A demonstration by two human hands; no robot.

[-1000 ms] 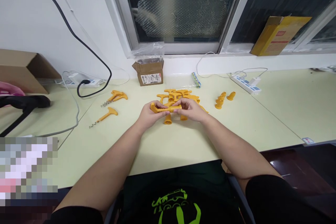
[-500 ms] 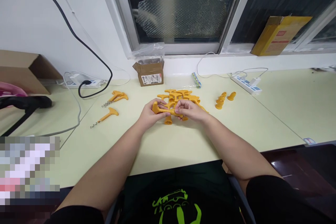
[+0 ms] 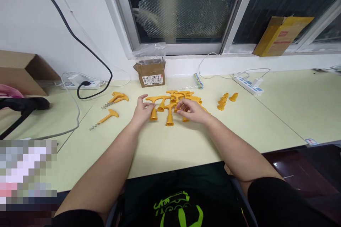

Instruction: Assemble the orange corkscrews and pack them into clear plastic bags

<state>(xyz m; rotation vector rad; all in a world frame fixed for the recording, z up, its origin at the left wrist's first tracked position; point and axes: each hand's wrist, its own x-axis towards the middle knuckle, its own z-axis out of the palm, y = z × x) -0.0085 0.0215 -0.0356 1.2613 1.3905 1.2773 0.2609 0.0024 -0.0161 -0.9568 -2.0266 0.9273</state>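
Beside my left hand (image 3: 143, 110) a yellow T-handled corkscrew with its cap (image 3: 153, 114) rests on the table; my thumb and index finger are at its shaft, the other fingers spread. Whether they still grip it is unclear. My right hand (image 3: 192, 111), fingers curved and apart, hovers over the right part of a pile of capped yellow corkscrews (image 3: 183, 94) and holds nothing visible. Another capped corkscrew (image 3: 169, 116) lies between my hands. On the left are uncapped corkscrews with bare metal spirals (image 3: 108, 116). Several loose yellow caps (image 3: 221, 103) are at the right.
A small brown box (image 3: 151, 74) and a clear plastic bag (image 3: 181, 82) lie near the wall. Power strips (image 3: 249, 84) with cables are at both sides. A larger carton (image 3: 20, 72) and a black stand (image 3: 23, 108) occupy the left.
The yellow corkscrew held between both hands has gone down to the table at the left of the pile. My left hand moved left with it; my right hand has let go and opened.
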